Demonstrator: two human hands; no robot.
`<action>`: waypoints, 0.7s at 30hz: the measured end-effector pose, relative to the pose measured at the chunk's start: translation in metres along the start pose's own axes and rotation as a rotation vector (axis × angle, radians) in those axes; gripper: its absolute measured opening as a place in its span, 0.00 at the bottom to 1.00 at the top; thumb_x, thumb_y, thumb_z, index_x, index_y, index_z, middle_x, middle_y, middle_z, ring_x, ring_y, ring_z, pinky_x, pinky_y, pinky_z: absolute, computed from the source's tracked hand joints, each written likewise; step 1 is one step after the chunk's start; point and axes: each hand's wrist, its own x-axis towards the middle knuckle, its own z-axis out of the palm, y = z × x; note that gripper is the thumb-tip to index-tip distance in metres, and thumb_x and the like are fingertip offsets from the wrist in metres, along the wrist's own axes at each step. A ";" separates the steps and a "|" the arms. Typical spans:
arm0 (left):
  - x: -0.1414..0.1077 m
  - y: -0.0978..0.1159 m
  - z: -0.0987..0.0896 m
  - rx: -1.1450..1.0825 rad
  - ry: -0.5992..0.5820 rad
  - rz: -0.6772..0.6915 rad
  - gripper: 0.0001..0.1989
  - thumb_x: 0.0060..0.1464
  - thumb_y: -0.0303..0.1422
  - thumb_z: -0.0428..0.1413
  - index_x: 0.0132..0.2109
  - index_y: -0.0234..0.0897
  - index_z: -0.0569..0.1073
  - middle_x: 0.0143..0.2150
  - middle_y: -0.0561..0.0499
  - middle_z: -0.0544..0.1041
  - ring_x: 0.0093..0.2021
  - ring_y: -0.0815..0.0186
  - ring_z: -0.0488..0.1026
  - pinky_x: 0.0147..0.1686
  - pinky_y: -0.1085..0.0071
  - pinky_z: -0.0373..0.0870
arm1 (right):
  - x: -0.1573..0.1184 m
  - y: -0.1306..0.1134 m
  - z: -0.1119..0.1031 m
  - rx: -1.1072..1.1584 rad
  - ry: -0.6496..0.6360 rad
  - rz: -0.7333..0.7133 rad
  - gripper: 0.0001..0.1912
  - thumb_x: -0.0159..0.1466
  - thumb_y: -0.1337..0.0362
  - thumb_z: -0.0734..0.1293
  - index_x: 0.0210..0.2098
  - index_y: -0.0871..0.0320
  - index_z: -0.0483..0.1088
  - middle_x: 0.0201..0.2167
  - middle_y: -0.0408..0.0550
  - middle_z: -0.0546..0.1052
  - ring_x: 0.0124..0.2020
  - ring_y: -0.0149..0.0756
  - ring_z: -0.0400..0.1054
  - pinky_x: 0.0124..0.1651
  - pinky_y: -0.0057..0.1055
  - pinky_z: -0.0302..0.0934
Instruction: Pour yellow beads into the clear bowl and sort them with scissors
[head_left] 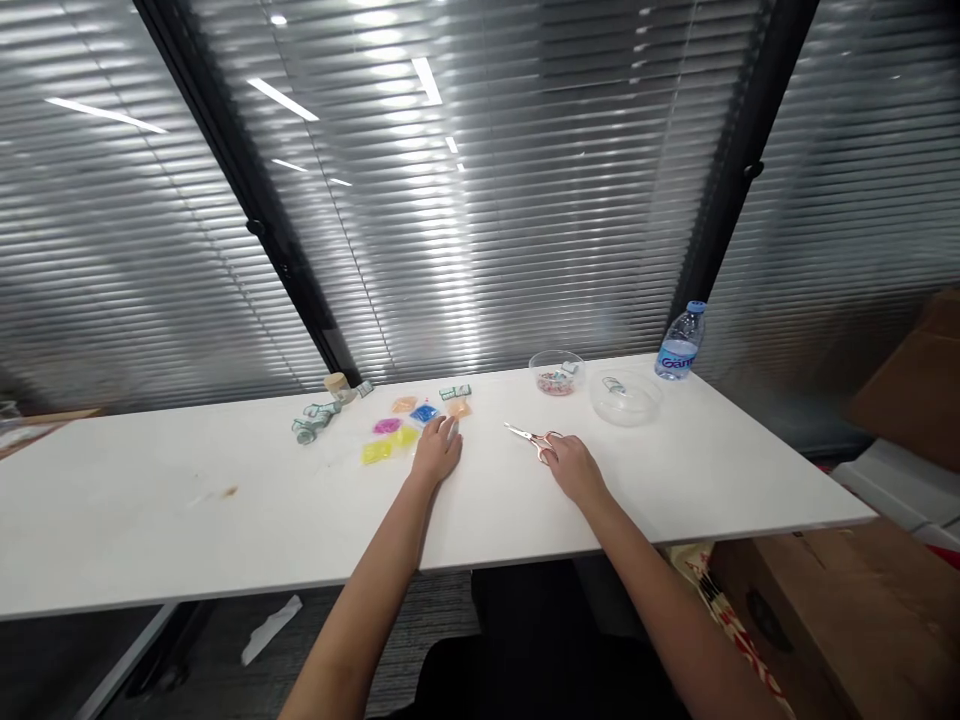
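My right hand (576,468) is closed round the handles of a pair of scissors (534,438), low over the white table, with the blades pointing away to the left. My left hand (438,452) rests on the tabletop, fingers stretched forward beside a small blue packet (424,413). Something whitish shows between its thumb and forefinger, too small to name. Around that hand lie more small packets: yellow ones (377,452), a magenta one (388,426) and orange ones (404,404). Behind them sits a green-and-white bundle (455,392).
A clear bowl of small coloured pieces (556,383) and a clear round dish (625,405) stand back right, near a water bottle (681,345). Several greenish rolls (315,422) and a beige roll (339,386) lie back left. Window blinds rise behind; a cardboard box (840,600) stands lower right.
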 end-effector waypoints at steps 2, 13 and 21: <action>0.000 0.001 -0.003 -0.027 -0.001 0.059 0.23 0.61 0.36 0.49 0.61 0.33 0.67 0.62 0.39 0.67 0.63 0.56 0.62 0.63 0.59 0.60 | -0.001 -0.001 0.000 -0.030 0.008 0.017 0.08 0.66 0.68 0.60 0.39 0.60 0.71 0.33 0.50 0.77 0.38 0.40 0.66 0.41 0.31 0.52; -0.026 -0.025 -0.044 0.129 0.344 -0.516 0.25 0.53 0.22 0.45 0.57 0.30 0.67 0.60 0.33 0.66 0.63 0.45 0.59 0.59 0.45 0.53 | -0.011 -0.009 -0.014 -0.123 0.068 0.104 0.11 0.66 0.66 0.60 0.41 0.58 0.74 0.31 0.50 0.78 0.34 0.39 0.66 0.38 0.34 0.45; -0.049 -0.036 -0.052 0.150 0.250 -0.750 0.18 0.55 0.28 0.47 0.53 0.32 0.68 0.57 0.33 0.68 0.57 0.43 0.65 0.53 0.44 0.58 | -0.023 -0.009 -0.028 -0.144 0.061 0.204 0.13 0.65 0.63 0.61 0.43 0.55 0.77 0.32 0.51 0.79 0.37 0.43 0.67 0.39 0.36 0.46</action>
